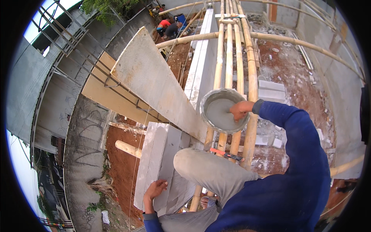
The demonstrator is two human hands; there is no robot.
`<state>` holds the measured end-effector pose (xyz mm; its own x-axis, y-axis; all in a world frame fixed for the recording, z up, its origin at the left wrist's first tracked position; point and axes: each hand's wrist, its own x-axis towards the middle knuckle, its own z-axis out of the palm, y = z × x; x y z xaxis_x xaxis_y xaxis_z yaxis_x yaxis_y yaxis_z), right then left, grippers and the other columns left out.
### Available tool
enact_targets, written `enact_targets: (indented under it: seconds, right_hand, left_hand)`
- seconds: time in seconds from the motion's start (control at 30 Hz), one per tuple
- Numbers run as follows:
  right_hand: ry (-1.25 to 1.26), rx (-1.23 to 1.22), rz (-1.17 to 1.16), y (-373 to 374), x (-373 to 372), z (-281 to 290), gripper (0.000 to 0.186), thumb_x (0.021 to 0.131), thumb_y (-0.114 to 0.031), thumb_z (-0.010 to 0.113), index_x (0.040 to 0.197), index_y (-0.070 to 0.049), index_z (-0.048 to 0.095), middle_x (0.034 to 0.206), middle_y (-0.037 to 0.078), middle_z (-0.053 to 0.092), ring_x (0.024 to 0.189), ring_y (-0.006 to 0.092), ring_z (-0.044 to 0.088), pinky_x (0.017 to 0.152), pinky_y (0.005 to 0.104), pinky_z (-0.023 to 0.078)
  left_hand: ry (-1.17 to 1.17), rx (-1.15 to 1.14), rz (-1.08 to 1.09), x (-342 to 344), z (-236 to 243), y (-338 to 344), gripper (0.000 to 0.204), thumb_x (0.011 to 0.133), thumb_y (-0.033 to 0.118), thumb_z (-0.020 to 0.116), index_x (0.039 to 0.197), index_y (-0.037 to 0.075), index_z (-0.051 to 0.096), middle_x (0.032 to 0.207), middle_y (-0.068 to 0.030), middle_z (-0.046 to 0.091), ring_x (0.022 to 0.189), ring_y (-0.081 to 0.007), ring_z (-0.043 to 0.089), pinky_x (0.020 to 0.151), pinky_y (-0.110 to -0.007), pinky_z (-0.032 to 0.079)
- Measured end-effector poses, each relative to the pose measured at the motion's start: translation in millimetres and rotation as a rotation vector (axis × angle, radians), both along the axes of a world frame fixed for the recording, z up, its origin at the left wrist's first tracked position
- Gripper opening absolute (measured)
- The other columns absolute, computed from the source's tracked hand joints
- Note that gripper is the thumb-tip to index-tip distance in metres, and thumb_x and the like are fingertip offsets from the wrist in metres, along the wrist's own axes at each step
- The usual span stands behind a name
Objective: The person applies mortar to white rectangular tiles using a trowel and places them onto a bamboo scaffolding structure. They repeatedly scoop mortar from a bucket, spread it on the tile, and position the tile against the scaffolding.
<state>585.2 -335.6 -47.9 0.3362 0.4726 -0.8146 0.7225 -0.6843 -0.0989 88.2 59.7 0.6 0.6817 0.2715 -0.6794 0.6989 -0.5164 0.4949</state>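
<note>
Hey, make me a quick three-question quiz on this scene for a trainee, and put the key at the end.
1. Multiple choice: what colour is the mix in the round bucket?
A) red
B) grey
C) yellow

2. True or false: both of the person's hands are inside the bucket.

3. Fill in the blank: long ____ poles run beneath the bucket.

Key:
1. B.
2. False: the right hand reaches into it, while the left hand is at the pale block wall.
3. Bamboo.
</note>
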Motion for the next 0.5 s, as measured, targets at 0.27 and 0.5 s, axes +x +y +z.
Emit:
enact_targets:
  seconds: [0.27, 0.5]
  right_hand:
    - [-0.560, 0.344, 0.028, -16.2, 0.5, 54.1, 0.019, 0.082, -0.013, 0.068, 0.091, -0.002, 0.080, 0.094, 0.020, 0.079, 0.087, 0.0361, 0.078, 0.070, 0.0472, 0.062]
    - [-0.553, 0.349, 0.214, -44.7, -6.7, -57.1, 0.019, 0.083, -0.013, 0.069, 0.090, 0.000, 0.080, 0.086, 0.020, 0.078, 0.080, 0.0354, 0.079, 0.065, 0.0476, 0.062]
  left_hand:
    - [-0.028, -0.002, 0.007, -8.7, -5.4, -5.1, 0.048, 0.103, 0.035, 0.066, 0.131, -0.004, 0.067, 0.094, -0.0177, 0.077, 0.089, -0.0223, 0.075, 0.085, -0.036, 0.056]
    - [-0.054, 0.017, -0.007, 2.3, 14.4, -11.4, 0.049, 0.104, 0.035, 0.066, 0.132, -0.005, 0.067, 0.095, -0.0172, 0.077, 0.090, -0.0231, 0.075, 0.085, -0.036, 0.056]
